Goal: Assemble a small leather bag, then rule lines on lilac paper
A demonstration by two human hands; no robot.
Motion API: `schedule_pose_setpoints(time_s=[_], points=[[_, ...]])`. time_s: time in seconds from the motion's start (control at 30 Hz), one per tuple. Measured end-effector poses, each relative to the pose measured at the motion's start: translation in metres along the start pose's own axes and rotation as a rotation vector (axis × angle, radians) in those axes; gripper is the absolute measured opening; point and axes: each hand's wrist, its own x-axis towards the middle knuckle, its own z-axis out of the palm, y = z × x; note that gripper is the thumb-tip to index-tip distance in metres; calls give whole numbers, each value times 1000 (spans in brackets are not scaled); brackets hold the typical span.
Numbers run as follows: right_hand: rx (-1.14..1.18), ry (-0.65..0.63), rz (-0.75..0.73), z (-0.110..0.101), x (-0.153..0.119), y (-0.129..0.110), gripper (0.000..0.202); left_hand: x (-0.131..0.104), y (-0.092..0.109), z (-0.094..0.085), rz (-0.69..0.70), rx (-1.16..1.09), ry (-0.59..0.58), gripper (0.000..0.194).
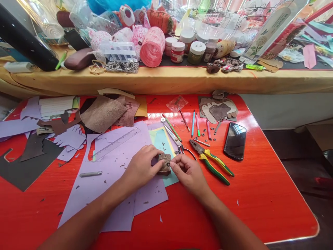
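A small brown leather piece (164, 167) with punched holes is held over the light blue paper (171, 179). My left hand (142, 162) grips its left side, thumb on the near face. On its right edge, my right hand (187, 171) pinches a small dark round part (168, 164), perhaps a snap or eyelet; its exact kind is too small to tell. Just beyond the hands lie the scissors (173, 133). To the right rest pliers (212, 161) with green and yellow handles, jaws toward the leather.
Purple paper sheets (117, 194) carry a clear ruler (117, 143) and a grey cutter (91, 174). Leather sheets (104, 113) lie behind. Several pens (193, 123), small metal rings (204, 131) and a phone (235, 141) are on the right. Paint jars (177, 52) line the back shelf.
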Motion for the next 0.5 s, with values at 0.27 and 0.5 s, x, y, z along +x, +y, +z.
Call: schedule_pose_setpoints(time_s=[0.27,0.5], points=[[-21,6,1,1,0,0,24,-1,-2,5,15,-9,29,9],[28,-2,18,1,0,-1,26,-6,-1,0,224,-10,186,25]])
